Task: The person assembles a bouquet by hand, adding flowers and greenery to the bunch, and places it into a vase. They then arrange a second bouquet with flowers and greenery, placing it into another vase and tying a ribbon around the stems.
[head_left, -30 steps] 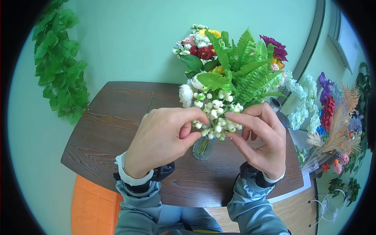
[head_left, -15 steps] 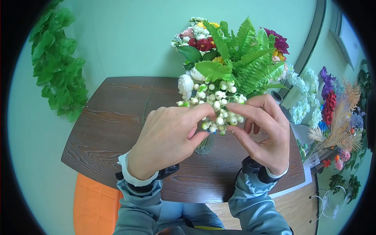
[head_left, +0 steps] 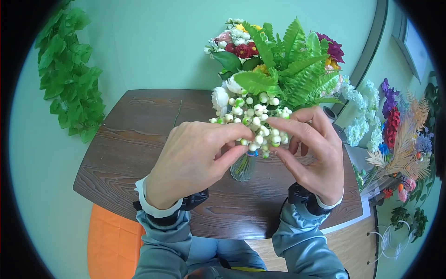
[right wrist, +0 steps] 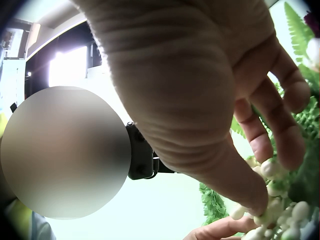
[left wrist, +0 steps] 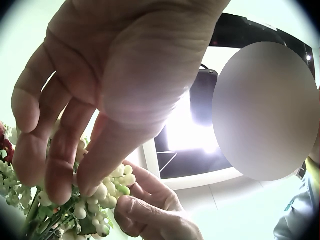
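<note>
A bunch of artificial white berry sprigs [head_left: 258, 110], some tipped green, stands in a clear ribbed glass vase [head_left: 242, 170] on the table. From the left side my left hand [head_left: 189, 160] pinches berries between thumb and fingers. Opposite it, my right hand [head_left: 313, 156] has its thumb and index finger curled around other berries at the right edge. In the left wrist view, the left thumb [left wrist: 102, 165] presses against the berry cluster [left wrist: 107, 195]. The right wrist view shows the right thumb [right wrist: 250, 192] on a berry. Stems under the hands are partly hidden.
Behind the berries are green fern leaves [head_left: 302, 74], white flowers [head_left: 220, 98] and a mixed bouquet [head_left: 239, 49]. A thin stem [head_left: 178, 114] lies on the dark wooden table [head_left: 121, 149]. More artificial flowers [head_left: 395, 135] stand at the right, and an orange seat [head_left: 114, 244] is below left.
Both hands stay at the berry cluster, with small finger shifts among the sprigs. The head view has moved slightly, so the table and flowers sit higher in it.
</note>
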A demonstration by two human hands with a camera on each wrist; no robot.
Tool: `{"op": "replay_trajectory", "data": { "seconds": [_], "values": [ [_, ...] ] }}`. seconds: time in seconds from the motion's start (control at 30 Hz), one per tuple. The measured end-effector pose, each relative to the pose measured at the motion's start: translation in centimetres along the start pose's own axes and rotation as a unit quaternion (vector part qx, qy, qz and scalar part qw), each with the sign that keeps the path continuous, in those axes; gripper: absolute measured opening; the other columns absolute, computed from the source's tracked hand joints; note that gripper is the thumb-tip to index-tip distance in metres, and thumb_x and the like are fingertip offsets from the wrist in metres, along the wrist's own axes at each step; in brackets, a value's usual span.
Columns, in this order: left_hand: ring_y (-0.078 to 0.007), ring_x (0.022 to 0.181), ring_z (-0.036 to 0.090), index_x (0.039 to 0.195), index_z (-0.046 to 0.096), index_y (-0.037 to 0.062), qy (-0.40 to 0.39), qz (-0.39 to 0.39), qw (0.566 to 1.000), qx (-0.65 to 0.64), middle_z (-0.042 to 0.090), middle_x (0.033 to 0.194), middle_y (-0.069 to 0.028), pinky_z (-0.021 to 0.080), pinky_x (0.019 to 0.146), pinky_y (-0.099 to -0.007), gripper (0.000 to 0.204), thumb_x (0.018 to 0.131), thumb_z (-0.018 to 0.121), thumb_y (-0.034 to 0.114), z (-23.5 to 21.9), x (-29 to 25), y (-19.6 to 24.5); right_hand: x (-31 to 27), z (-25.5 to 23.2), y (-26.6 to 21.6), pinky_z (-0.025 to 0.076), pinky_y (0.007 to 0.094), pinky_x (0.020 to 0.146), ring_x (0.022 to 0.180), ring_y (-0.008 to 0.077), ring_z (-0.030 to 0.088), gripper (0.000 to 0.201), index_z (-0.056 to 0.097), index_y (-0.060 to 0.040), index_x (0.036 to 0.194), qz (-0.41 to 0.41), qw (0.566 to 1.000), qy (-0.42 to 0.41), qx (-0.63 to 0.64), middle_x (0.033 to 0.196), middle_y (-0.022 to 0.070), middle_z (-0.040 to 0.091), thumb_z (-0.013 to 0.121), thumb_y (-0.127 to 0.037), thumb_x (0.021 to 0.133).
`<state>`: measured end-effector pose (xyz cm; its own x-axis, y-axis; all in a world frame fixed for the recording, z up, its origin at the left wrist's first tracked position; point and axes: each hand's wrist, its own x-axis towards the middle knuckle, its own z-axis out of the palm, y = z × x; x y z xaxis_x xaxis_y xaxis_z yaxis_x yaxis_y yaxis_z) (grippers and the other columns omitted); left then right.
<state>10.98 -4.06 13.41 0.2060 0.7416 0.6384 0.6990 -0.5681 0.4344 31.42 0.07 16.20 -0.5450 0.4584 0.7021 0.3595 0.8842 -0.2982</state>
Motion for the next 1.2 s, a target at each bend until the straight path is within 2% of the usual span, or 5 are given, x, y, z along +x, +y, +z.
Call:
{"op": "replay_trajectory", "data": {
  "seconds": [0.2, 0.27, 0.57, 0.77, 1.2],
  "values": [
    [-0.0117, 0.046, 0.051, 0.093, 0.064, 0.0029, -0.029, -0.029, 0.999, -0.013, 0.055, 0.059, -0.0044, 0.041, 0.045, -0.0241, 0.022, 0.073, 0.072, 0.007, -0.2, -0.1, 0.9, -0.1, 0.2, 0.2, 0.048, 0.0255, 0.051, 0.061, 0.0137, 0.056, 0.042, 0.066, -0.0100, 0.105, 0.004, 1.000, 0.005, 0.003, 0.089, 0.0069, 0.056, 0.071, 0.003, 0.066],
    [-0.0117, 0.046, 0.050, 0.094, 0.064, 0.0031, -0.026, -0.026, 0.999, 0.001, 0.055, 0.059, -0.0043, 0.040, 0.044, -0.0242, 0.023, 0.072, 0.072, 0.008, 0.1, 0.1, 0.8, -0.2, 0.3, 0.4, 0.037, 0.0214, 0.048, 0.058, 0.0072, 0.051, 0.050, 0.065, -0.0091, 0.107, -0.018, 1.000, 0.009, -0.005, 0.089, 0.0041, 0.053, 0.074, 0.003, 0.060],
    [-0.0091, 0.047, 0.049, 0.098, 0.064, 0.0022, -0.026, -0.009, 1.000, -0.011, 0.055, 0.061, -0.0037, 0.039, 0.044, -0.0228, 0.025, 0.075, 0.071, 0.007, 0.0, 0.0, 0.5, -0.5, -0.6, 0.3, 0.038, 0.0213, 0.050, 0.059, 0.0074, 0.052, 0.060, 0.061, -0.0073, 0.115, -0.033, 0.998, 0.047, 0.016, 0.096, 0.0071, 0.054, 0.075, 0.006, 0.058],
    [-0.0076, 0.048, 0.050, 0.097, 0.062, 0.0010, -0.039, -0.021, 0.999, -0.019, 0.056, 0.062, -0.0034, 0.040, 0.044, -0.0218, 0.024, 0.075, 0.071, 0.005, -0.4, -0.1, 0.5, -1.2, -2.2, 0.9, 0.042, 0.0210, 0.045, 0.055, 0.0080, 0.053, 0.034, 0.067, -0.0045, 0.098, -0.080, 0.996, 0.006, 0.039, 0.085, 0.0067, 0.058, 0.074, 0.003, 0.065],
    [-0.0090, 0.047, 0.049, 0.092, 0.063, 0.0022, -0.058, -0.012, 0.998, -0.015, 0.055, 0.060, -0.0040, 0.040, 0.044, -0.0230, 0.020, 0.074, 0.071, 0.006, -0.4, -0.2, 0.7, -0.5, -0.3, 0.8, 0.040, 0.0234, 0.044, 0.049, 0.0092, 0.053, 0.033, 0.064, -0.0054, 0.107, 0.027, 0.996, 0.073, 0.040, 0.077, 0.0059, 0.062, 0.070, -0.003, 0.075]
  ]
}}
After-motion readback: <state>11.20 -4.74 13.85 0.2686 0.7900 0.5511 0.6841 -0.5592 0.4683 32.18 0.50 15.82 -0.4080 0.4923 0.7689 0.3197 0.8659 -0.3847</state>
